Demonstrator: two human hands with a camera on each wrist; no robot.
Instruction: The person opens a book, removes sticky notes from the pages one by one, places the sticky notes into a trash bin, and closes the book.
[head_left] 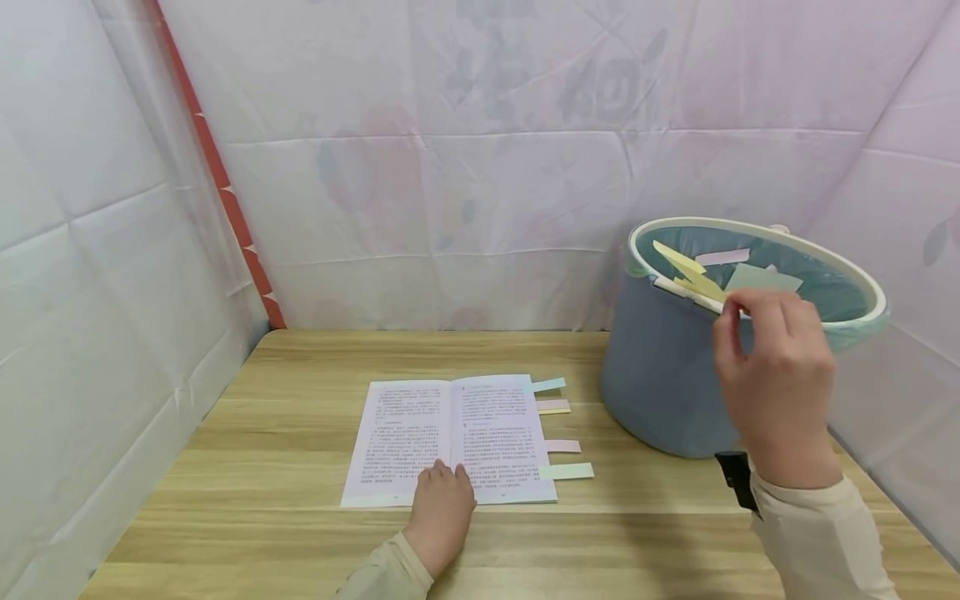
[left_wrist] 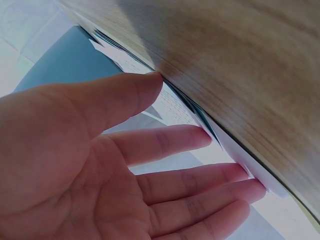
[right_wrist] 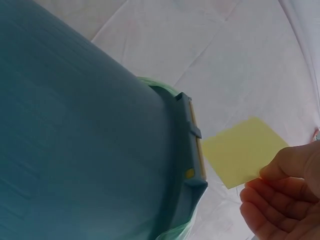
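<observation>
At the rim of a blue-grey trash bin [head_left: 660, 375], my right hand [head_left: 780, 367] pinches a yellow sticky note [right_wrist: 245, 152] between thumb and forefinger. The right wrist view shows the note beside the bin's rim latch [right_wrist: 192, 145]. My left hand [head_left: 444, 508] rests its fingertips on the lower middle of an open book [head_left: 405, 417], near the spine. Its fingers are spread and nearly straight in the left wrist view. Coloured page tabs, among them a green one [head_left: 566, 472] and a pink one [head_left: 564, 447], stick out from the book's right edge.
Inside the bin's green liner [head_left: 817, 292] lie paper pieces, including a pink strip [head_left: 722, 257] and a pale green sheet [head_left: 761, 279]. The bin stands at the right of the wooden table [head_left: 247, 467]. White printed cloth [head_left: 525, 192] hangs behind and at both sides.
</observation>
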